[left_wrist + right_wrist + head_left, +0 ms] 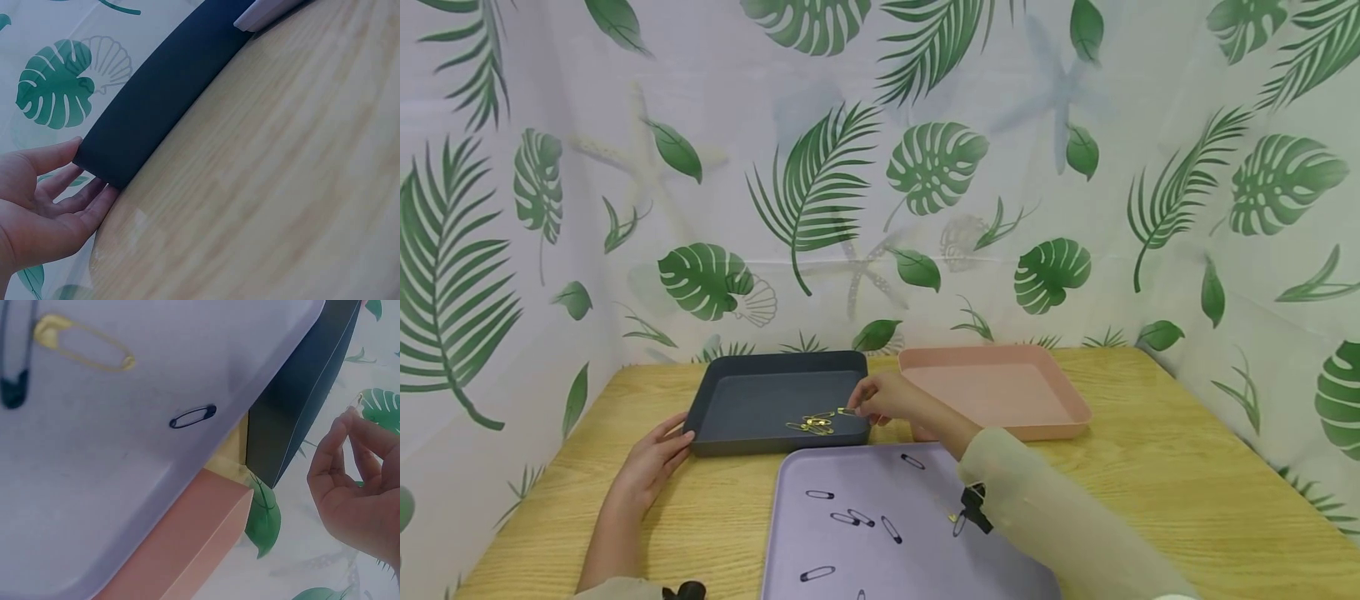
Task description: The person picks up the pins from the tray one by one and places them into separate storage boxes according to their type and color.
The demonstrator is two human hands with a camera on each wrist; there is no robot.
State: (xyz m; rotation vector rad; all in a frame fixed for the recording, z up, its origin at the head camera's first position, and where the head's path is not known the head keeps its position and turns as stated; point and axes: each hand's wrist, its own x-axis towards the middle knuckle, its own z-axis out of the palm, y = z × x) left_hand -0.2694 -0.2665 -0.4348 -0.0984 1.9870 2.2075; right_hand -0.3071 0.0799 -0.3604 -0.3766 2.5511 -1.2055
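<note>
My right hand (883, 396) is over the right end of the dark blue tray (775, 361), pinching a gold safety pin (846, 412) between thumb and fingertips. The pin's tip (359, 398) pokes up above those fingertips in the right wrist view. Just left of it, a small pile of gold safety pins (814, 423) lies on the tray's floor. My left hand (651, 458) rests against the tray's near left corner. In the left wrist view its thumb (65, 152) touches the rim, while the other fingers lie along the outer side.
A lavender tray (850, 457) in front holds several black safety pins (891, 529) and a gold one (87, 347), partly covered by the right sleeve in the head view. The pink tray (977, 358) stands at the back right. Leaf-patterned cloth (850, 208) surrounds the wooden table (1157, 450).
</note>
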